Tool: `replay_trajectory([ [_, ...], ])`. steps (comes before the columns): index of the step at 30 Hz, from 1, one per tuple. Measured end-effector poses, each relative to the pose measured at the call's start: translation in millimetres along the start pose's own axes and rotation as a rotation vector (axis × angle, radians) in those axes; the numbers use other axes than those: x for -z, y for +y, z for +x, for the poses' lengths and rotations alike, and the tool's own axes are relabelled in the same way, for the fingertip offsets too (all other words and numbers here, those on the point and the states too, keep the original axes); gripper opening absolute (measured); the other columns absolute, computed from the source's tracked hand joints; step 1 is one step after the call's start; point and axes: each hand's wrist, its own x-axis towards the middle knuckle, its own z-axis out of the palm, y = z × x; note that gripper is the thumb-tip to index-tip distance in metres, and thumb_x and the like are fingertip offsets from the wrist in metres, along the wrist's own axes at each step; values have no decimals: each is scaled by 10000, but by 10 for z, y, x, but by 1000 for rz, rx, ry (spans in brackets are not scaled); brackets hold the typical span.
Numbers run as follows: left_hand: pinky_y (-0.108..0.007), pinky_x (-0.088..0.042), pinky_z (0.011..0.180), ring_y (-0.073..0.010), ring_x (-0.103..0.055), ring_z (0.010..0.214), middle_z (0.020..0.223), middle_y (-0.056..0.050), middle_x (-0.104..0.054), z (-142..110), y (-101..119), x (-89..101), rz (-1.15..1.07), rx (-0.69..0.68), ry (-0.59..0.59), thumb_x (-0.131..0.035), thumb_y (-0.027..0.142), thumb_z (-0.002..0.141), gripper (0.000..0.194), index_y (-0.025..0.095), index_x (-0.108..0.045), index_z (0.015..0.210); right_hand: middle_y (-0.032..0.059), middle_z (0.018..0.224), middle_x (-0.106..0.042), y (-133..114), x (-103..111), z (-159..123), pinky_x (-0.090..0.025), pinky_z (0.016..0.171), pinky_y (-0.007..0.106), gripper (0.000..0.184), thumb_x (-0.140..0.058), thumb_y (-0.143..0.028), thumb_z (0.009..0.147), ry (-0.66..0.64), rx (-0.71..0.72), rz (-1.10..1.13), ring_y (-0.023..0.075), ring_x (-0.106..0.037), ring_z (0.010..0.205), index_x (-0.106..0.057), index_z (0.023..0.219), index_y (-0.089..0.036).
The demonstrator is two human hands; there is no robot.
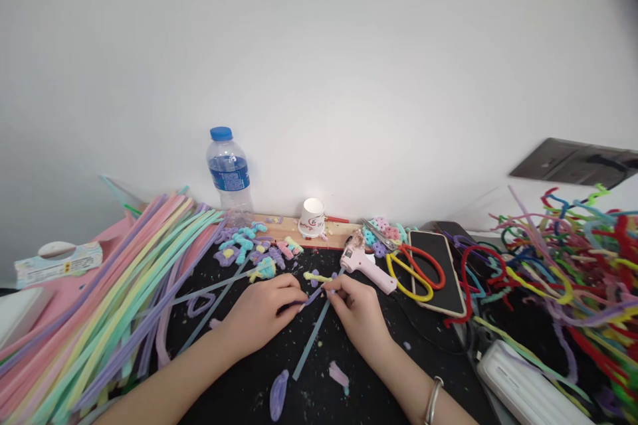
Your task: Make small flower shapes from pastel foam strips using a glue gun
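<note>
Between the fingertips of both hands runs a short purple pipe cleaner (314, 295). My left hand (269, 309) pinches one end and my right hand (357, 309) pinches the other; the fingers hide part of it. Just beyond lies a small yellow-and-purple piece (318, 277). A pink hot glue gun (369, 269) rests beyond my right hand. Under the hands a translucent glue stick (310, 345) lies on the black mat. Nearer to me are a purple looped petal shape (278, 395) and a pale pink scrap (339, 375).
Long pastel pipe cleaners (144, 285) pile up at left. A water bottle (229, 172) and a paper cup (312, 218) stand by the wall. Scissors (416, 272) lie on a phone (448, 292). Bright tangled pipe cleaners (588, 272) and a white device (528, 385) are at right.
</note>
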Motion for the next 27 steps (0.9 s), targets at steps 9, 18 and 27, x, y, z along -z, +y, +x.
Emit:
replay_trajectory([
  [9,-226,-435,721,-133,-593,793,938,-18,-617,-3,14,5,2,3,1,-489,179,857,179,227,-651,918,1,684,-651,-8,3,8,-419,525,220,149,-521,-113,794,-9,7,-3,132,-553,546,-646,765,-188],
  [18,-219,-430,704,-134,-585,787,952,-12,-613,4,38,20,-20,23,4,-504,162,835,175,226,-631,937,-2,662,-619,4,1,10,-388,516,216,135,-518,-104,800,-6,-3,-3,127,-529,542,-631,773,-173],
  [27,-203,-367,548,-133,-534,683,876,5,-592,10,106,58,-32,107,4,-530,141,769,154,216,-563,900,-16,590,-531,-13,14,3,-352,480,220,119,-507,-105,799,70,-37,-42,126,-478,505,-615,795,-156],
])
